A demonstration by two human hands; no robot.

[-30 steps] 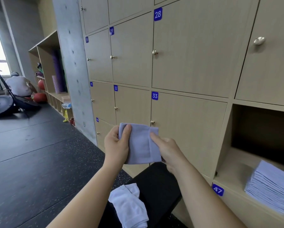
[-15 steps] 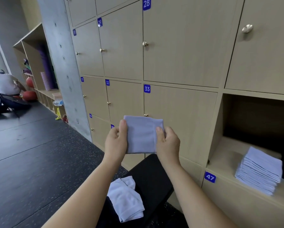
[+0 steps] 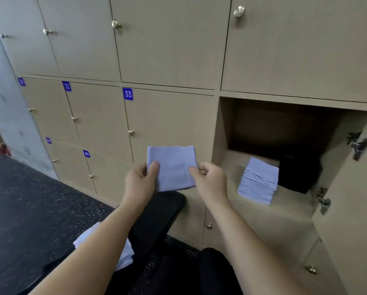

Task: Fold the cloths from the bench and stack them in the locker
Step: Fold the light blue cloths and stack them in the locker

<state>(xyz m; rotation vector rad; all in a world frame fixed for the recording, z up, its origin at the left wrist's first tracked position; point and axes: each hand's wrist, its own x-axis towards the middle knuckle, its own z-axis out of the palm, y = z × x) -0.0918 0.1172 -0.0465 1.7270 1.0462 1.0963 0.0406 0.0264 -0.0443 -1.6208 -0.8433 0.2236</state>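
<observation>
Head camera: left hand (image 3: 140, 181) and right hand (image 3: 211, 182) each pinch a side of the folded cloth (image 3: 171, 168), held up left of the open locker (image 3: 220, 133), whose stack (image 3: 259, 181) sits near its front

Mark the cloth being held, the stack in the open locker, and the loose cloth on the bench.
held cloth (image 3: 172, 168): head view, middle of its front face.
stack (image 3: 261, 174): head view, top cloth's surface.
loose cloth (image 3: 126, 256): head view, its visible right end.
</observation>
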